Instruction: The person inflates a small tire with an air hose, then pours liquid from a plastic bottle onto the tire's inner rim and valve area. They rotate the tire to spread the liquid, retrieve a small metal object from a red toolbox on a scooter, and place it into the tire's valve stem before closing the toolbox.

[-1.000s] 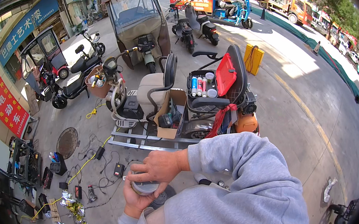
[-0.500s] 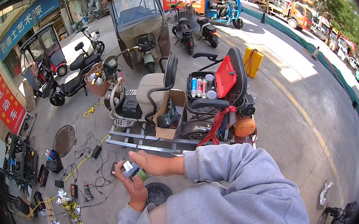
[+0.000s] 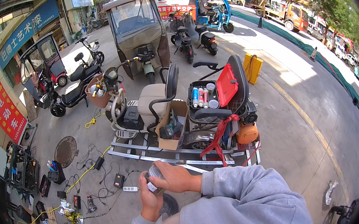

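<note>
A small round jar [image 3: 155, 171] with a pale label is between my two hands; what is inside it I cannot make out. My left hand [image 3: 150, 200] grips it from below, thumb up along its side. My right hand [image 3: 177, 177] wraps over its upper part, fingers curled around it. Just below the hands, a black wheel [image 3: 170, 204] on the ground is partly hidden by my sleeve. Beyond them stands an electric tricycle [image 3: 148, 95] on a metal frame. On its rear seat, an open toolbox with a red lid [image 3: 228, 85] holds several tubes [image 3: 200, 97] and round jars.
A cardboard box [image 3: 169, 143] of tools sits on the tricycle. To the left lie cables, a black charger [image 3: 119, 180], a white power strip [image 3: 130, 189] and a yellow cord [image 3: 85, 175]. A manhole cover [image 3: 65, 151], parked scooters and a yellow case [image 3: 252, 69] surround the area.
Both hands have moved right and slightly down in the picture with the jar, which is turned differently. The white power strip has come into sight beside them.
</note>
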Motion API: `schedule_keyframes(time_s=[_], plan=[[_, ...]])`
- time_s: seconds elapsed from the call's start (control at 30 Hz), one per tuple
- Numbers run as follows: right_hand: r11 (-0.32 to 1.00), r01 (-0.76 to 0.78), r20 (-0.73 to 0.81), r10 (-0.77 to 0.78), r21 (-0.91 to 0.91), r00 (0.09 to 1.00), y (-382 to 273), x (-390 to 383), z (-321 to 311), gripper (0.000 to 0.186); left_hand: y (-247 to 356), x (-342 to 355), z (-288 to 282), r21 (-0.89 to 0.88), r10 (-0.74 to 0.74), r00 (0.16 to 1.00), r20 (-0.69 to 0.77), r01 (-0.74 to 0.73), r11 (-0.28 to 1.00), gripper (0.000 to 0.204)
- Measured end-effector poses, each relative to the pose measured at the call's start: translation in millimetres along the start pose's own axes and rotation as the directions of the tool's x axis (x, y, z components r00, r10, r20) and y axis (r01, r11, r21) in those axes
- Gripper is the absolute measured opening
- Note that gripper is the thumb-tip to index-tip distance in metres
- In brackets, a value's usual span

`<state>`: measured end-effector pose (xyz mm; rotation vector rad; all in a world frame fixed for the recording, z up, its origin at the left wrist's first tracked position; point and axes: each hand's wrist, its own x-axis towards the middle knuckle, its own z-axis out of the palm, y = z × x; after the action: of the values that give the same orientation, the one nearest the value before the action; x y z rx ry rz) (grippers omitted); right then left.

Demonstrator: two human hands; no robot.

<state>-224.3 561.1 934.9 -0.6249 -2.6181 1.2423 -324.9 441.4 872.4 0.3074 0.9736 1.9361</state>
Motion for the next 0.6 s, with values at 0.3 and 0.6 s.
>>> schedule_keyframes(time_s=[0.3,0.6], plan=[[0.816,-0.282,0.307,0.136,0.504,0.942,119,31,-60,0.091,-17,40,21,0.099,-0.241,0.963,0.118,0.23,0.968,0.062],[0.638,-0.507,-0.149,0.695,0.579,0.704,348,40,-194,0.096,-25,111,14,0.171,-0.172,0.846,-0.504,0.293,0.941,0.043]])
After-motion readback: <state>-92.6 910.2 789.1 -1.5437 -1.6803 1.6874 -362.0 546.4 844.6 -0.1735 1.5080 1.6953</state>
